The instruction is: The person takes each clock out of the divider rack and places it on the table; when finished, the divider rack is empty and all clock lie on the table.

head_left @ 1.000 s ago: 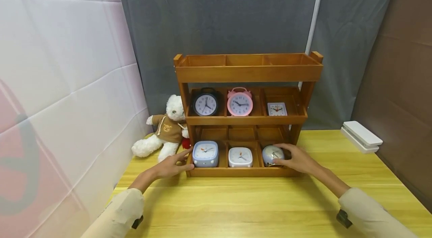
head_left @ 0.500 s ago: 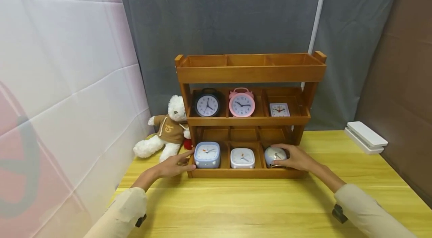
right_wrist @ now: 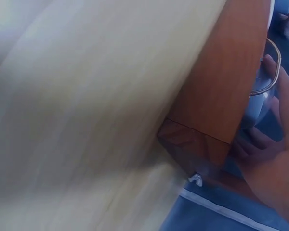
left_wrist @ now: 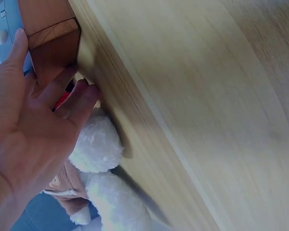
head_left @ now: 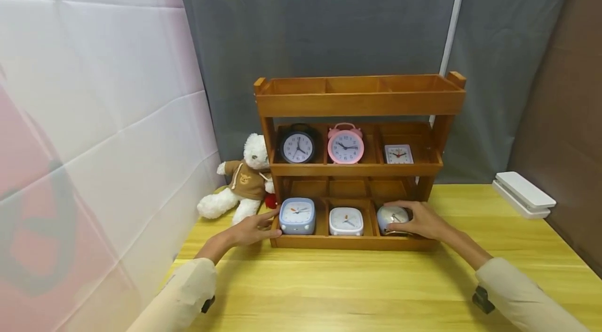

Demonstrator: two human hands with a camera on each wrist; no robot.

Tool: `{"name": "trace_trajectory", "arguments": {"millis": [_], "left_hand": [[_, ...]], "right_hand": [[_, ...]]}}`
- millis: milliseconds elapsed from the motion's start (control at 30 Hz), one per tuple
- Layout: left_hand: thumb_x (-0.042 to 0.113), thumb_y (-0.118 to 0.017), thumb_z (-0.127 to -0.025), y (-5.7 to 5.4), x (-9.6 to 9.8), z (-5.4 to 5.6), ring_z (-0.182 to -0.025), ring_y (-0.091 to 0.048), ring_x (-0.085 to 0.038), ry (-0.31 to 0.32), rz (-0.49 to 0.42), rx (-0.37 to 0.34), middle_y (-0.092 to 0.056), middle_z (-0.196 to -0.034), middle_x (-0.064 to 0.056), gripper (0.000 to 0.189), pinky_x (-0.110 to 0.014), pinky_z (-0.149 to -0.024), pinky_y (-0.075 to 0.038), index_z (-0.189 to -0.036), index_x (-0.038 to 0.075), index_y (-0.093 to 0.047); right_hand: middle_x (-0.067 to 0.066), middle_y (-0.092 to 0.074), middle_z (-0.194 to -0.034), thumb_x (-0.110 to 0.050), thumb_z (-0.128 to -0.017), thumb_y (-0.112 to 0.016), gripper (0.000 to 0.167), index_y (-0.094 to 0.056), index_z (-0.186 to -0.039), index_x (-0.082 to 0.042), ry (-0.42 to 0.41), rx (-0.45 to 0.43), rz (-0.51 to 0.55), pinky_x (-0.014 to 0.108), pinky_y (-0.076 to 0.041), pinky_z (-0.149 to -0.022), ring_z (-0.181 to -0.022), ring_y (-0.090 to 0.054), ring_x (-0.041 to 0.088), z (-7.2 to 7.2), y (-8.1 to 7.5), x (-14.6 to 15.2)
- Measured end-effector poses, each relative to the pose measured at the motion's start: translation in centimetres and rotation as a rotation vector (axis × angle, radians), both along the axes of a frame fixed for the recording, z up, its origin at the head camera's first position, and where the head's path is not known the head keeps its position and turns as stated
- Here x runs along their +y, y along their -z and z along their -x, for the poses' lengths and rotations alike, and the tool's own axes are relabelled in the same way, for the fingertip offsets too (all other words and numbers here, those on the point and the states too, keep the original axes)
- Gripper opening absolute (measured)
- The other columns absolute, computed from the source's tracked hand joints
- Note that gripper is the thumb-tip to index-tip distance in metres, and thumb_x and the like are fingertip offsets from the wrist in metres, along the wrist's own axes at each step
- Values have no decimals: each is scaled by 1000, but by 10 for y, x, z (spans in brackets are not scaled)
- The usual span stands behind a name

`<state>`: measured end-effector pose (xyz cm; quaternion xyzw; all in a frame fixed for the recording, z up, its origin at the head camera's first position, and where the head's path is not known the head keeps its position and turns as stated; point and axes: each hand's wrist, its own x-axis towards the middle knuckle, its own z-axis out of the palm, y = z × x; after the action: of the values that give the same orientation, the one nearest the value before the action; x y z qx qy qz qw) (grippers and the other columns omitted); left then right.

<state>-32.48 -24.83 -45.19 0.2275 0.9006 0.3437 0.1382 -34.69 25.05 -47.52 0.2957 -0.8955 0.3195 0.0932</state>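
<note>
As a teddy (head_left: 243,180) flanks the rack (head_left: 357,105), the left hand (head_left: 251,230) lies outspread, right hand (head_left: 424,221) gripping a clock (head_left: 386,215).

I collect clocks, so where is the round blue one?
In the head view, the round blue clock sits in the bottom right compartment of the rack, just right of the white clock and held by the right hand.

rack (head_left: 361,105): smooth wood | clock handle (right_wrist: 279,60): shiny metal | bear (head_left: 245,178): fluffy plush | curtain (head_left: 348,23): matt cloth
</note>
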Motion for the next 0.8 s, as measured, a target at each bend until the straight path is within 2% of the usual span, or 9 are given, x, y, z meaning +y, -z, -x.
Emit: {"name": "trace_trajectory", "arguments": {"millis": [200, 467, 600, 800], "left_hand": [[38, -71, -100, 0, 1, 1, -136, -52, -47, -12, 22, 3, -50, -149, -32, 80, -59, -113, -41, -162, 4, -34], [36, -72, -100, -2, 0, 4, -137, -52, -46, -6, 15, 9, -47, -153, -30, 79, -58, -113, -41, -161, 5, -35], [34, -73, -100, -2, 0, 6, -136, -53, -46, 7, 19, 31, -47, -153, -29, 78, -58, -113, -42, -161, 4, -36], [37, -72, -100, -2, -1, 8, -136, -53, -45, -1, 33, 19, -50, -150, -30, 79, -57, -113, -42, -161, 4, -36]], "right_hand": [[11, -76, -113, -38, -83, -90, 58, -73, -131, -10, -4, 13, 15, 31, -57, -71, -88, -69, 14, -6, -20, 3], [2, -76, -108, -43, -81, -90, 59, -72, -132, -19, 49, 2, -23, 33, -56, -73, -87, -67, 13, -23, -52, 14], [2, -76, -108, -42, -80, -91, 59, -73, -132, -21, 55, 45, -32, 33, -55, -73, -87, -66, 15, -32, -59, 22], [1, -77, -106, -40, -78, -93, 59, -74, -131, -20, 68, 109, -55, 32, -55, -72, -88, -67, 16, -48, -65, 40]]}}
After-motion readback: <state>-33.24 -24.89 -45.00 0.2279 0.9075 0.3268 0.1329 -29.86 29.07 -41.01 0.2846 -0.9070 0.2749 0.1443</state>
